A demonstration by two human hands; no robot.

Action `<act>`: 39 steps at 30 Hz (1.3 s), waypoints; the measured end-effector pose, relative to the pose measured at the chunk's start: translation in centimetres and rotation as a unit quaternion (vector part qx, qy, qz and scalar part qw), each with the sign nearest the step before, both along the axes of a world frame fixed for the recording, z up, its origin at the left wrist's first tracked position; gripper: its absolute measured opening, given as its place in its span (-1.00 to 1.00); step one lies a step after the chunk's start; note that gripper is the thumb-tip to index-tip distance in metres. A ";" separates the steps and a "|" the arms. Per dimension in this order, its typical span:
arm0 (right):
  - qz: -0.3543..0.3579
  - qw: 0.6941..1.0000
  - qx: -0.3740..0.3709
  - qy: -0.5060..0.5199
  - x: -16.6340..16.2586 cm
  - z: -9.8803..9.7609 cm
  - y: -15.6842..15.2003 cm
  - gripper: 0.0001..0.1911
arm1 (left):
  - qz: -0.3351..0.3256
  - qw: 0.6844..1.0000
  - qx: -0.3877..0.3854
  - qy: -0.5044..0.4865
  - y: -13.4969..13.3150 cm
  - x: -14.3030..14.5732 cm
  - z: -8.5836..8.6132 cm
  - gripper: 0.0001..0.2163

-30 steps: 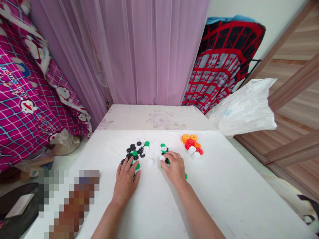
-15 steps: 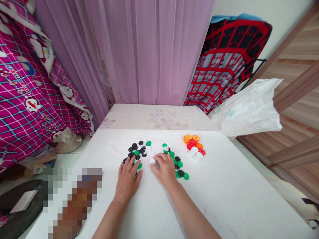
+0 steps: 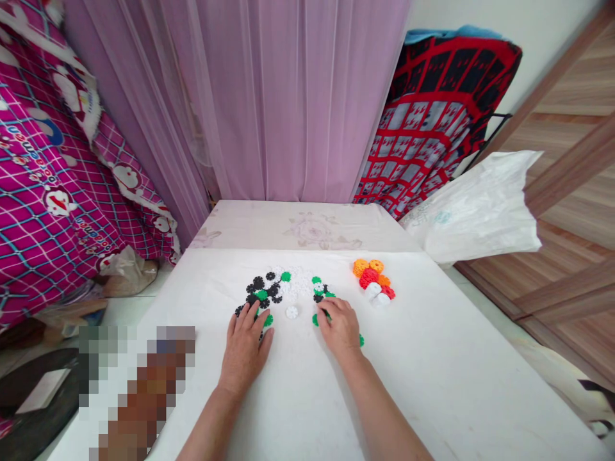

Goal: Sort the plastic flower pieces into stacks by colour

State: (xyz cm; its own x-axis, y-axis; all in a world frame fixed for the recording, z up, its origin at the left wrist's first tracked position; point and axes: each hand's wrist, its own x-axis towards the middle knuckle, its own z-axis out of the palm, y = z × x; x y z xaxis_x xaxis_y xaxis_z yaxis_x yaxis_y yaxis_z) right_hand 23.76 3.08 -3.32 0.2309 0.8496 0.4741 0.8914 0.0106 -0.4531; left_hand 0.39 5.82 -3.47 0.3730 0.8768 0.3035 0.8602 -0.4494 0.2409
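Observation:
My left hand [image 3: 247, 342] lies palm down with its fingers spread over black discs [image 3: 259, 283] and green discs [image 3: 268, 319], small notched plastic building pieces. My right hand [image 3: 340, 325] has bent fingers, with thumb and fingertips close together over the right-hand cluster of green and black discs. What it pinches, if anything, is hidden. Just left of its thumb is a green disc [image 3: 315, 320]. Between my hands lies a single white disc [image 3: 291, 312]. Beyond it spreads a pile of white discs [image 3: 298, 280].
To the right sits a group of orange discs [image 3: 361, 267], red discs [image 3: 369, 278] and white ones on the white-covered table [image 3: 432, 358]. A white plastic bag [image 3: 480, 208] hangs by the table's right edge. Purple curtains [image 3: 298, 102] stand behind.
My right hand has moved right, away from the single white disc, onto the green and black cluster. A green disc now shows beside its thumb. My left hand stays in place.

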 end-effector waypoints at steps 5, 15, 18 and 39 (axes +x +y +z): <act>-0.068 0.995 -0.070 -0.020 2.1 0.8 0.5 -0.80 | 0.000 1.000 0.008 0.001 0.0 0.0 -0.1 -0.65; -0.090 0.975 -0.191 -0.068 1.2 3.0 4.7 -0.65 | -0.001 1.000 0.007 0.008 0.1 -0.1 -0.2 -0.64; -0.090 0.973 -0.205 -0.064 1.0 2.8 5.1 -0.70 | -0.001 1.000 0.007 0.005 0.1 -0.1 -0.2 -0.64; 0.098 0.994 0.041 -0.005 -3.9 1.2 1.0 -0.85 | -0.003 1.000 0.007 -0.002 -0.1 0.0 0.0 -0.65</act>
